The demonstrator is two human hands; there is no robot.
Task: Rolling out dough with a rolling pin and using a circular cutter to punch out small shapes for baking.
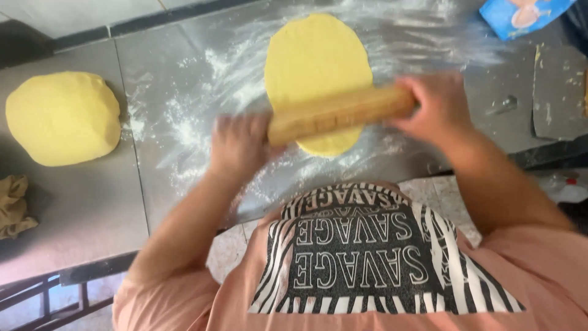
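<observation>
1. My left hand [240, 146] and right hand [433, 105] press on the ends of the wooden rolling pin [340, 114]; blur hides whether my fingers are clenched.
2. The pin lies across the yellow dough sheet [317, 58] on the floured counter [184, 79], between my fingers.
3. A second dough round [62, 117] sits well left of them.

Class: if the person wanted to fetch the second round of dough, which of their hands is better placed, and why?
The left hand. It grips the near end of the rolling pin on the side where the second dough round lies. The right hand would have to cross over the rolled dough.

A second yellow dough round [63, 117], crumpled brown cloth [13, 205], blue packet [520, 15].
</observation>
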